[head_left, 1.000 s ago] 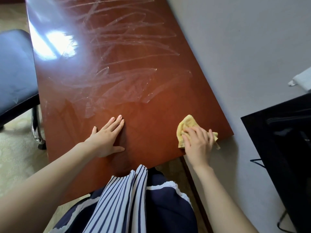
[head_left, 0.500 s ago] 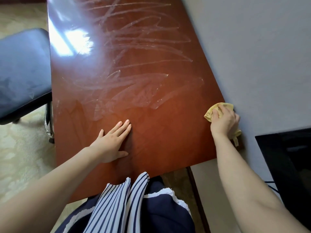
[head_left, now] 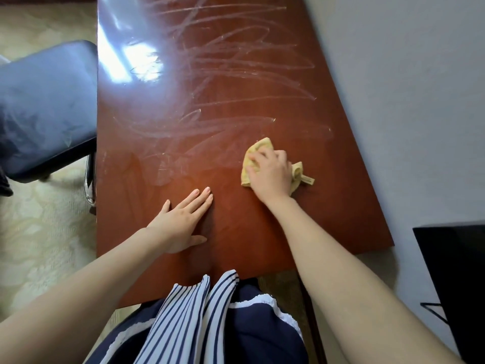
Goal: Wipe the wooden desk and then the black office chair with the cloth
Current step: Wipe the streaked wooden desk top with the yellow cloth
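Right hand [head_left: 270, 174] clenched over yellow cloth [head_left: 258, 147], pressed onto wooden counter [head_left: 328, 206] below its streaks for wiping; left hand [head_left: 181, 222] spread flat, released, as brace; black office chair [head_left: 44, 109] parked beside left edge.

On the desk [head_left: 236, 74], the cloth [head_left: 259, 147] lies right of centre (under the right hand [head_left: 270, 172]); the left hand [head_left: 181, 222] rests nearer its front edge. The office chair [head_left: 44, 109] stands at the desk's left.

The right hand [head_left: 271, 174] hides most of the crumpled yellow cloth [head_left: 259, 147]; the black padded office chair [head_left: 44, 109] is cut off at left.
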`<state>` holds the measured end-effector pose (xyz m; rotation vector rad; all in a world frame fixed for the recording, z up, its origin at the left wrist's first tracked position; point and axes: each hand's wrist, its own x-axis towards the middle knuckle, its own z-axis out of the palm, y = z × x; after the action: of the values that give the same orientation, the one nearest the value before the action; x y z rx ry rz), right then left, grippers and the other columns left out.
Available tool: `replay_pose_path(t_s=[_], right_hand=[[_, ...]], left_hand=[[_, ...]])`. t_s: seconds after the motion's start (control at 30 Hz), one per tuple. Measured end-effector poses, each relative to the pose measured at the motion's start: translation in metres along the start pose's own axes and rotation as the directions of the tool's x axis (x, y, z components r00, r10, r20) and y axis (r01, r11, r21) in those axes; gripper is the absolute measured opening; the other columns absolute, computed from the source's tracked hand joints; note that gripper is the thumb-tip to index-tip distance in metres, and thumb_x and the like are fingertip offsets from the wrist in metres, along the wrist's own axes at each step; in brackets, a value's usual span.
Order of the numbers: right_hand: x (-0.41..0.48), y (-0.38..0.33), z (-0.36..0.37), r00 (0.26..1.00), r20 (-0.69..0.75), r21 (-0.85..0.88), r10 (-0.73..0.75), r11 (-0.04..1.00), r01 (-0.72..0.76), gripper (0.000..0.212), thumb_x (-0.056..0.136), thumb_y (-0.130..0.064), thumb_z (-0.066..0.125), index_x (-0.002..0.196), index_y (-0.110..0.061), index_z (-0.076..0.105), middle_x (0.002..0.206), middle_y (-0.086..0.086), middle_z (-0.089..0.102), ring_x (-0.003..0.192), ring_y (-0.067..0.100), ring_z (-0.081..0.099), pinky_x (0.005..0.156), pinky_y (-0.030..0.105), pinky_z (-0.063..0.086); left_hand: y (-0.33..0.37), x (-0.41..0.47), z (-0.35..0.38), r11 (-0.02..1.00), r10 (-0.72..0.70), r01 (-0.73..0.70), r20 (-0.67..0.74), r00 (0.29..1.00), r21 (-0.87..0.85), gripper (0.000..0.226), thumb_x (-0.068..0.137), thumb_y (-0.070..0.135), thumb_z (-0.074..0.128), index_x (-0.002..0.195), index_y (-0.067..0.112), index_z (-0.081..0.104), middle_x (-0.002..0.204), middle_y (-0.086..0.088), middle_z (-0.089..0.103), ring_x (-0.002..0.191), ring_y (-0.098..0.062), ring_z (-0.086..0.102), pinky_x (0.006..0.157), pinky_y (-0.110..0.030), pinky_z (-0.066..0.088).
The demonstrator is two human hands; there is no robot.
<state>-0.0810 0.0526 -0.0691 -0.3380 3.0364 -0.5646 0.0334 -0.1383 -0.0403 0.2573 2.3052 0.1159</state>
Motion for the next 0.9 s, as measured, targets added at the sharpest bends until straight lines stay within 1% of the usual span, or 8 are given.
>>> replay_pose_path(t_s=[0.1, 0.2, 0.3, 0.43, 0.53, 0.63, 0.77, 0.9], right_hand=[[-0.028, -0.026, 0.009, 0.991, 0.014, 0.013, -0.136, 0.991, 0.136, 0.023, 0.085, -0.029, 0.063, 0.107, -0.023, 0.069, 0.112, -0.005, 0.062, 0.104, 0.026, 0.048, 0.083, 0.037, 0.036], [-0.059, -0.035, 0.009, 0.976, -0.015, 0.031, -0.219, 0.975, 0.22, 0.021, 0.078, -0.023, 0.073, 0.098, -0.019, 0.072, 0.103, -0.002, 0.066, 0.094, 0.028, 0.055, 0.077, 0.038, 0.042], [-0.087, -0.026, 0.006, 0.968, -0.059, 0.014, -0.243, 0.97, 0.245, 0.022, 0.074, -0.021, 0.077, 0.095, -0.021, 0.073, 0.097, -0.003, 0.068, 0.086, 0.025, 0.058, 0.072, 0.036, 0.046], [-0.119, 0.0, 0.001, 0.971, -0.108, -0.014, -0.213, 0.977, 0.212, 0.025, 0.074, -0.02, 0.079, 0.098, -0.023, 0.074, 0.095, -0.005, 0.068, 0.083, 0.021, 0.058, 0.068, 0.033, 0.046], [-0.13, 0.029, -0.008, 0.977, -0.181, -0.062, -0.112, 0.993, 0.102, 0.029, 0.07, -0.017, 0.082, 0.098, -0.021, 0.075, 0.092, -0.004, 0.069, 0.079, 0.023, 0.058, 0.064, 0.033, 0.046], [-0.128, 0.061, -0.02, 0.963, -0.265, -0.096, 0.043, 0.993, -0.071, 0.03, 0.069, -0.011, 0.082, 0.097, -0.017, 0.075, 0.09, 0.001, 0.069, 0.077, 0.03, 0.058, 0.063, 0.037, 0.045], [-0.111, 0.102, -0.036, 0.91, -0.32, -0.07, 0.262, 0.952, -0.299, 0.023, 0.077, -0.011, 0.075, 0.101, -0.013, 0.074, 0.097, 0.007, 0.068, 0.084, 0.035, 0.054, 0.07, 0.04, 0.041], [-0.083, 0.129, -0.045, 0.844, -0.307, -0.03, 0.439, 0.882, -0.47, 0.022, 0.088, -0.017, 0.064, 0.109, -0.013, 0.07, 0.112, 0.01, 0.063, 0.097, 0.034, 0.047, 0.078, 0.039, 0.037]], left_hand=[[0.001, -0.001, 0.0, 1.0, -0.003, 0.003, -0.006, 1.0, 0.006, 0.094, 0.093, 0.053, 0.049, 0.148, 0.025, -0.023, 0.152, 0.012, -0.032, 0.144, -0.01, -0.02, 0.115, -0.053, 0.011], [0.001, -0.002, 0.001, 1.0, -0.006, 0.006, -0.017, 1.0, 0.009, 0.094, 0.093, 0.053, 0.049, 0.148, 0.024, -0.022, 0.153, 0.012, -0.031, 0.144, -0.011, -0.02, 0.115, -0.053, 0.012], [0.0, -0.002, 0.002, 1.0, -0.007, 0.007, -0.021, 1.0, 0.01, 0.094, 0.093, 0.053, 0.049, 0.148, 0.024, -0.022, 0.153, 0.012, -0.031, 0.144, -0.011, -0.019, 0.115, -0.053, 0.011], [-0.001, -0.001, 0.002, 1.0, -0.001, 0.002, -0.024, 1.0, 0.008, 0.095, 0.092, 0.053, 0.049, 0.148, 0.024, -0.022, 0.153, 0.012, -0.031, 0.145, -0.011, -0.019, 0.115, -0.053, 0.011], [-0.001, 0.0, 0.003, 1.0, 0.0, 0.001, -0.023, 1.0, 0.01, 0.095, 0.092, 0.053, 0.049, 0.147, 0.024, -0.023, 0.153, 0.012, -0.032, 0.144, -0.011, -0.02, 0.115, -0.053, 0.011], [-0.001, 0.0, 0.004, 1.0, 0.003, -0.002, -0.03, 1.0, 0.005, 0.096, 0.092, 0.053, 0.049, 0.147, 0.023, -0.023, 0.152, 0.012, -0.033, 0.144, -0.011, -0.02, 0.115, -0.053, 0.012], [-0.002, 0.001, 0.005, 1.0, 0.009, -0.009, -0.037, 0.999, 0.002, 0.097, 0.092, 0.054, 0.049, 0.147, 0.023, -0.024, 0.143, 0.014, -0.04, 0.144, -0.011, -0.02, 0.115, -0.053, 0.012], [-0.002, 0.002, 0.007, 1.0, 0.011, -0.011, -0.035, 0.999, -0.005, 0.097, 0.092, 0.054, 0.049, 0.147, 0.023, -0.024, 0.139, 0.015, -0.042, 0.144, -0.011, -0.021, 0.115, -0.052, 0.011]])
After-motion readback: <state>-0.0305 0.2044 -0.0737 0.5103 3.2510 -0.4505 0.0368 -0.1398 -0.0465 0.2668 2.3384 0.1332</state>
